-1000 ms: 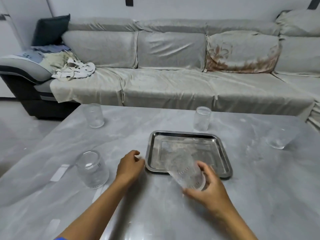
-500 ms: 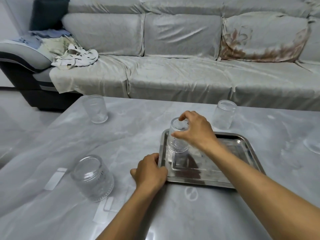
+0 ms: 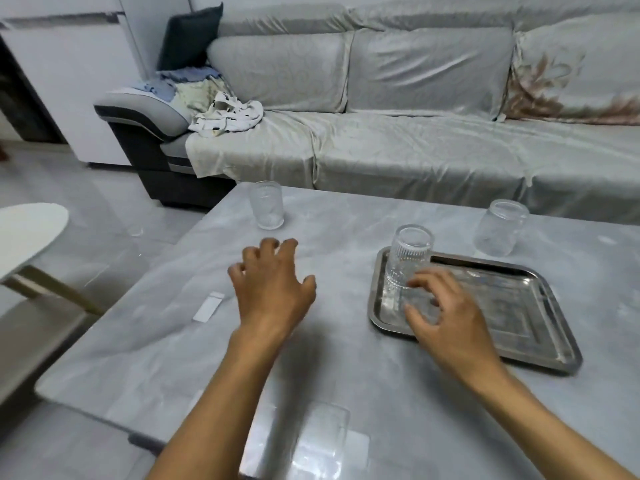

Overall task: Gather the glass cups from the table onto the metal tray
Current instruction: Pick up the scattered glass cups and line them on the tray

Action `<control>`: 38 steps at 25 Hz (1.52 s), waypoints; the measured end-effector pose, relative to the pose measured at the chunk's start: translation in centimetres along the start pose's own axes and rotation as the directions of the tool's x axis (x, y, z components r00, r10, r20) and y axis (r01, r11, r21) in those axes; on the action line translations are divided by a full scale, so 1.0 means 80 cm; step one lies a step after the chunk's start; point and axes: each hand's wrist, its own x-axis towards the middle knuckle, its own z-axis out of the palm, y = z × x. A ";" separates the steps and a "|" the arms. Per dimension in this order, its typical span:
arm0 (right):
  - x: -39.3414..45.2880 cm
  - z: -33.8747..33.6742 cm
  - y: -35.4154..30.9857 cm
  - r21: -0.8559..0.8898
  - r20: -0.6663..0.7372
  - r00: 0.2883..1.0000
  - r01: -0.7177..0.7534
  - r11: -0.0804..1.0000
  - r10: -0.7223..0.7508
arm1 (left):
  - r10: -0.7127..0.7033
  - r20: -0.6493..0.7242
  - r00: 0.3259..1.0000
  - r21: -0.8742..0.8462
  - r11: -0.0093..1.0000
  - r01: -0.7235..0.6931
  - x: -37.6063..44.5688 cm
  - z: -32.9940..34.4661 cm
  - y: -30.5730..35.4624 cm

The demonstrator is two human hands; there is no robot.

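One ribbed glass cup (image 3: 408, 259) is standing upside down in the far left corner of the metal tray (image 3: 519, 306), which sits on the grey desk (image 3: 346, 358). The right hand (image 3: 446, 313) hangs over the tray just beside that cup, fingers spread and loose, gripping nothing. The left hand (image 3: 273, 285) hovers over bare desk, also spread wide and empty. Three more cups are off the tray: one at the far left edge (image 3: 266, 205), one just behind the tray (image 3: 498, 227), and a blurry one at the near edge (image 3: 320, 441).
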 end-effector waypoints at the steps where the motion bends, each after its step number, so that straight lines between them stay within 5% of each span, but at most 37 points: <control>1: -0.015 0.000 -0.008 0.020 0.047 0.999 0.001 1.000 -0.002 | -0.109 0.123 0.986 0.067 0.993 0.101 -0.004 -0.006 -0.018; 4: -0.040 0.001 -0.030 0.068 0.210 0.977 -0.049 0.996 0.034 | -0.212 0.371 0.904 -0.116 0.955 0.272 -0.020 -0.003 -0.042; 9: -0.038 0.002 -0.057 0.127 0.324 0.946 -0.066 0.990 0.022 | 0.014 0.120 0.993 -0.345 0.938 0.028 -0.021 -0.029 0.015; 14: -0.017 -0.009 -0.065 0.069 0.023 0.993 0.114 0.991 -0.116 | 0.167 -0.091 0.982 -0.500 0.845 -0.190 -0.055 -0.048 0.115; 16: -0.013 -0.019 -0.049 0.020 -0.131 0.985 0.113 0.993 -0.110 | 0.248 -0.063 0.967 -0.585 0.776 -0.237 -0.060 -0.045 0.129; 18: -0.009 -0.035 -0.023 0.056 -0.197 0.980 -0.014 0.998 0.025 | 0.330 0.138 0.934 -0.841 0.537 -0.066 -0.047 -0.035 0.126; 20: 0.001 -0.054 0.014 0.188 -0.219 0.946 -0.200 0.962 0.240 | 0.220 0.278 0.935 -0.892 0.419 0.167 -0.031 -0.004 0.114; 22: 0.017 -0.068 0.055 0.307 -0.202 0.898 -0.321 0.896 0.391 | 0.012 0.362 0.932 -0.732 0.623 0.276 -0.023 0.036 0.102; 25: 0.042 -0.071 0.094 0.270 -0.144 0.881 -0.403 0.874 0.451 | -0.067 0.504 0.861 -0.406 0.862 0.304 -0.030 0.083 0.093; 38: 0.087 -0.014 0.151 0.079 0.036 0.918 -0.398 0.914 0.396 | -0.065 0.510 0.858 -0.393 0.869 0.300 -0.013 0.119 0.102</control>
